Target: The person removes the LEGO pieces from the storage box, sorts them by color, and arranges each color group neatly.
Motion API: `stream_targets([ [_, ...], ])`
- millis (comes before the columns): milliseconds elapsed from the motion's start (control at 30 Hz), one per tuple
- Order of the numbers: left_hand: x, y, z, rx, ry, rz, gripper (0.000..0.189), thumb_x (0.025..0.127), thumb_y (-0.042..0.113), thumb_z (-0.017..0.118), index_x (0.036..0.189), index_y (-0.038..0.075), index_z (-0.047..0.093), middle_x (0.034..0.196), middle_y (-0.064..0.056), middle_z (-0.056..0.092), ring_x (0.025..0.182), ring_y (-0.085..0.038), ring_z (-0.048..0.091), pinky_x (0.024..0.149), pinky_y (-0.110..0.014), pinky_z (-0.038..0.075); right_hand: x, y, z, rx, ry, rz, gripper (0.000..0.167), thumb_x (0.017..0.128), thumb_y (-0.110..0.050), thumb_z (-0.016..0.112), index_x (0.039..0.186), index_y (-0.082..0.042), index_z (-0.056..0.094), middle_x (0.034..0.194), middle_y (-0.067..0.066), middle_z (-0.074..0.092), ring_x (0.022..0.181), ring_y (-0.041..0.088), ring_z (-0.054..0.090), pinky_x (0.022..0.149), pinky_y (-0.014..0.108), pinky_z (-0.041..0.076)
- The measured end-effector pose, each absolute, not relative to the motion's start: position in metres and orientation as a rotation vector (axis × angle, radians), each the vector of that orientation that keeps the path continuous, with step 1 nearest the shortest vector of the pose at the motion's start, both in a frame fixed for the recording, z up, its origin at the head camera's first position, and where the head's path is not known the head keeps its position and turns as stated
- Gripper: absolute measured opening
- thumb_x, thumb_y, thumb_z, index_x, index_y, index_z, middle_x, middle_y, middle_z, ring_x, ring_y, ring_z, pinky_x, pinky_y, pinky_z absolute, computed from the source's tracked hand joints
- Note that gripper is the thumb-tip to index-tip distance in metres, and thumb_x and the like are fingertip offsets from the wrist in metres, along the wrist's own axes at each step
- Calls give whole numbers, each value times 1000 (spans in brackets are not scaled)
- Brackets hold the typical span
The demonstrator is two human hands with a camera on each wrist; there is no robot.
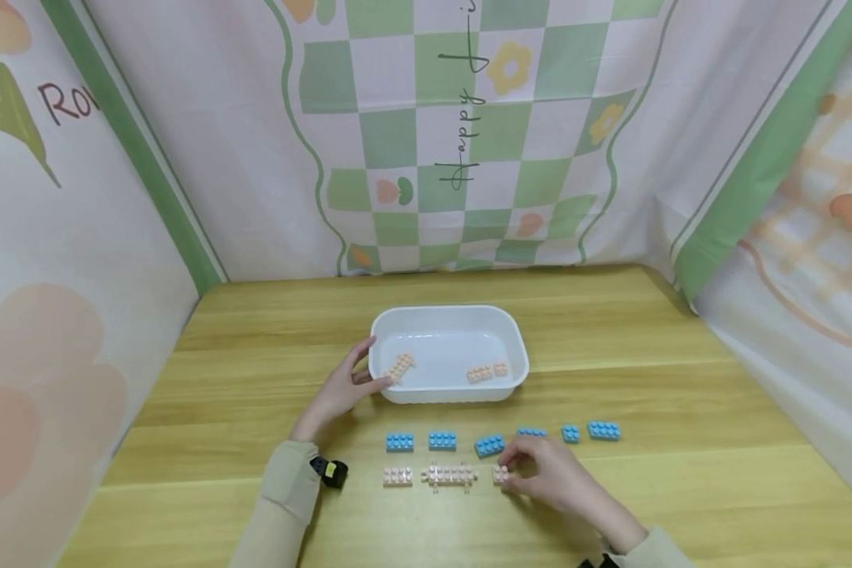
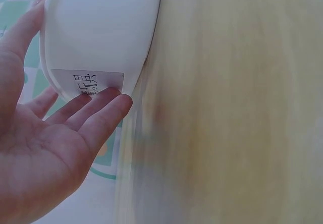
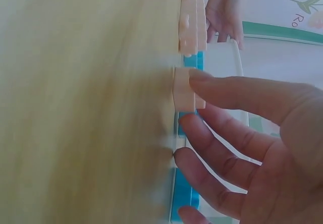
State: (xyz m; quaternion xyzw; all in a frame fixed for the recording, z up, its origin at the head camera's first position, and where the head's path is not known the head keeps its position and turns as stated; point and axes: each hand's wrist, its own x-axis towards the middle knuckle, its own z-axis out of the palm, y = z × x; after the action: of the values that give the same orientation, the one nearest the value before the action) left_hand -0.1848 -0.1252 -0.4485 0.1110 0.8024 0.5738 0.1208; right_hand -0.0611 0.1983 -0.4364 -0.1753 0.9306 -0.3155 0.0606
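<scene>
My left hand [image 1: 344, 386] holds the left end of a white plastic bin [image 1: 454, 394], thumb over its rim. In the left wrist view, the fingers rest against a printed label [image 2: 65, 77] on the outer wall. Inside the bin lie peach toy bricks, one [image 1: 401, 367] at the left and two [image 1: 480, 373] at the front right. My right hand [image 1: 550, 477] pinches a small peach building brick [image 3: 184, 90] close over the table, thumb on its near side. To its left sit a long peach piece with side pegs [image 1: 450, 475] and a peach brick [image 1: 397, 476].
Several blue bricks [image 1: 400, 442] line up between the bin and the peach row, one [image 1: 532, 432] partly behind my right hand. A blue brick [image 1: 604, 430] ends the row at the right. The wooden table [image 1: 255, 331] meets patterned curtains [image 1: 454, 197] at its back and sides.
</scene>
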Motion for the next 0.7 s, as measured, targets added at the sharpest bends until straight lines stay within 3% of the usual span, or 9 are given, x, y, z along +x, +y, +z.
stream_targets([
  [300,-184,-126,-448,325,2326,1689,84,82,23,72,149,25,21,156,-9,19,130,-34,43,108,-46,38,-60,202,-430,-495,2845,-929,22,72,-25,78,91,-19,67,88,-11,66,82,7,61,78,29,55],
  [533,-185,-127,-449,336,2321,1696,85,82,23,73,149,24,21,156,-10,18,130,-35,43,107,-46,38,-64,209,-405,-586,2822,-1067,26,80,-26,73,98,-9,66,91,-2,67,83,12,62,76,29,56],
  [700,-185,-126,-450,348,2322,1692,85,82,23,72,150,23,20,156,-11,18,130,-35,43,108,-48,37,-72,215,-385,-516,2850,-1102,27,83,-26,71,102,-8,65,93,-1,67,87,17,60,76,30,53],
])
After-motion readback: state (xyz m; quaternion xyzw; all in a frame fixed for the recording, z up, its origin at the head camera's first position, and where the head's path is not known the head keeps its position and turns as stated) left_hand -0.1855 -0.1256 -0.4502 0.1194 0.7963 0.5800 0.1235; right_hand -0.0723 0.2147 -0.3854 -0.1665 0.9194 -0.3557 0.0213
